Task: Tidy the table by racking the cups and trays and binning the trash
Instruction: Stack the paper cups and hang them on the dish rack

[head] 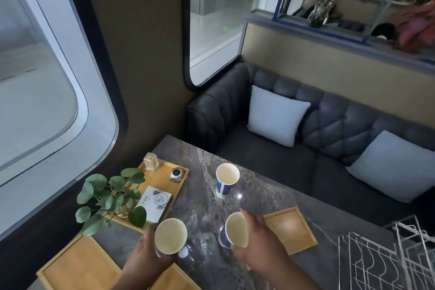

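My left hand (146, 256) grips a paper cup (170, 235) with a cream inside, held above the dark marble table (204, 195). My right hand (259, 238) holds a second paper cup (236, 229), tilted to the left. A third cup (226, 179), blue and white, stands upright farther back on the table. A bare wooden tray (290, 228) lies to the right of my right hand. Another wooden tray (77, 266) lies at the near left. A white wire rack (381, 259) stands at the near right edge.
A wooden tray (162, 181) at the left holds a potted green plant (110, 198), a white card, a small silver gadget and a clear holder. A dark tufted sofa (329, 139) with two pale cushions runs behind the table. Windows line the left wall.
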{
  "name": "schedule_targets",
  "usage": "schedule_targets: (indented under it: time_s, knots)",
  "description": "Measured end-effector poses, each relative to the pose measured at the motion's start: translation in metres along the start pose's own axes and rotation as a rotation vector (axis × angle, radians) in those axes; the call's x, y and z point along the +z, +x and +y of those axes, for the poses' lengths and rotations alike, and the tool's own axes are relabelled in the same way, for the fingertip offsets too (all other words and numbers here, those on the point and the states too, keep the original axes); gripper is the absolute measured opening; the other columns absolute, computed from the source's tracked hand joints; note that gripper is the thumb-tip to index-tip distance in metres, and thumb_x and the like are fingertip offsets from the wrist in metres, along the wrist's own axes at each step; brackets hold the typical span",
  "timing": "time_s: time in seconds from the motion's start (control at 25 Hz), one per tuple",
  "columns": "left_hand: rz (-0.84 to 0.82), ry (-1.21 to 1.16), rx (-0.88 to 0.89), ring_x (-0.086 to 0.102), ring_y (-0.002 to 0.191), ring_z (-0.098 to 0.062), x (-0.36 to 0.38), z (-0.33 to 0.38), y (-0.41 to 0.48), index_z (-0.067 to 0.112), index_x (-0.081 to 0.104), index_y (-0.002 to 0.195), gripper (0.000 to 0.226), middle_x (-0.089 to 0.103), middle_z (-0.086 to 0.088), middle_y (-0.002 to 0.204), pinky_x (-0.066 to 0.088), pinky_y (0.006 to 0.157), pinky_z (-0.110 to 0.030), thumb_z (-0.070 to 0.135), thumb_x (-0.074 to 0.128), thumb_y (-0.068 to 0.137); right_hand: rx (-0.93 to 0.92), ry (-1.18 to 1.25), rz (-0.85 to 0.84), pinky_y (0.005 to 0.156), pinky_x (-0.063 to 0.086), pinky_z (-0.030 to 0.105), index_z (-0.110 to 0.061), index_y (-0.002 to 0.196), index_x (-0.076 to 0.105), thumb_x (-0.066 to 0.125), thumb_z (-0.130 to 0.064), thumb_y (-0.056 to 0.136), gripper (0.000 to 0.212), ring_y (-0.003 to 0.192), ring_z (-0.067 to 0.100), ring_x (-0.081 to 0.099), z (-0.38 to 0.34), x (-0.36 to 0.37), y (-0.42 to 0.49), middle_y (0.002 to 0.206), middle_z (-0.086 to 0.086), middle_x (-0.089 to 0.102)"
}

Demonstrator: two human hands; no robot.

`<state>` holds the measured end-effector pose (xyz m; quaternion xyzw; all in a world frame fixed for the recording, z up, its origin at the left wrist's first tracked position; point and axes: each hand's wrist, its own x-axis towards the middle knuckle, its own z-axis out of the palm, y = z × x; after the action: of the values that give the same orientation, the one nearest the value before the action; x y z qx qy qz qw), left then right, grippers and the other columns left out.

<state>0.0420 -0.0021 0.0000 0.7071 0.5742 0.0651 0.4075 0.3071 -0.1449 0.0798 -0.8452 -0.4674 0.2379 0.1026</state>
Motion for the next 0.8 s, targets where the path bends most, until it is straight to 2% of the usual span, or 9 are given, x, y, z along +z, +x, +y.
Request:
schedule_targets:
  time_s: [0.12,0.24,0.36,0.48,0.6,0.72,0.8]
  knots:
    - [0.007,0.030,0.051,0.063,0.111,-0.025,0.003,0.027,-0.024,0.039,0.040,0.130,0.087,0.063,0.002,0.124,0.044,0.080,-0.034,0.063,0.076,0.054,-0.088,0.109,0.123,0.087,0.052,0.033,-0.048,0.146,0.018,0.061,-0.068,0.066,0.093,0.113,0.016,0.060,0.009,-0.035,-0.031,0.137,-0.014,0.035]
    - [0.022,0.049,0.049,0.064,0.105,-0.024,0.001,0.038,-0.021,0.043,0.039,0.125,0.081,0.063,0.004,0.117,0.048,0.078,-0.036,0.062,0.077,0.056,-0.177,0.212,0.203,0.084,0.052,0.028,-0.057,0.141,0.016,0.066,-0.068,0.065,0.092,0.106,0.008,0.059,-0.003,-0.051,-0.038,0.128,-0.026,0.032]
    - [0.030,0.086,0.110,0.064,0.106,-0.025,0.003,0.058,-0.029,0.039,0.039,0.127,0.082,0.066,0.001,0.116,0.050,0.077,-0.037,0.060,0.076,0.057,-0.283,0.288,0.263,0.090,0.050,0.024,-0.059,0.143,0.019,0.071,-0.067,0.065,0.094,0.111,-0.002,0.053,-0.016,-0.071,-0.050,0.131,-0.034,0.032]
    - [0.048,0.056,0.186,0.064,0.097,-0.017,0.002,0.082,-0.031,0.043,0.040,0.121,0.078,0.064,0.013,0.103,0.053,0.075,-0.035,0.061,0.077,0.054,-0.376,0.309,0.292,0.088,0.043,0.013,-0.063,0.141,0.018,0.073,-0.067,0.066,0.093,0.117,-0.014,0.043,-0.031,-0.085,-0.057,0.134,-0.040,0.027]
    - [0.061,0.048,0.257,0.064,0.098,-0.014,0.002,0.105,-0.032,0.044,0.038,0.114,0.072,0.058,0.017,0.097,0.050,0.076,-0.030,0.061,0.072,0.052,-0.422,0.299,0.283,0.090,0.045,0.017,-0.061,0.144,0.017,0.071,-0.068,0.067,0.094,0.116,-0.009,0.046,-0.039,-0.089,-0.060,0.135,-0.038,0.027]
    - [0.100,0.054,0.315,0.063,0.103,-0.016,-0.001,0.119,-0.028,0.033,0.046,0.121,0.076,0.061,0.012,0.107,0.050,0.082,-0.031,0.062,0.065,0.053,-0.427,0.284,0.304,0.091,0.049,0.023,-0.057,0.146,0.017,0.069,-0.069,0.068,0.094,0.116,-0.004,0.048,-0.042,-0.090,-0.056,0.138,-0.036,0.027]
    - [0.124,0.064,0.342,0.061,0.104,-0.015,-0.007,0.123,-0.023,0.032,0.047,0.125,0.077,0.059,0.012,0.108,0.050,0.084,-0.031,0.059,0.071,0.057,-0.428,0.277,0.296,0.090,0.050,0.025,-0.056,0.146,0.019,0.068,-0.069,0.069,0.093,0.115,-0.002,0.050,-0.044,-0.090,-0.052,0.138,-0.035,0.028]
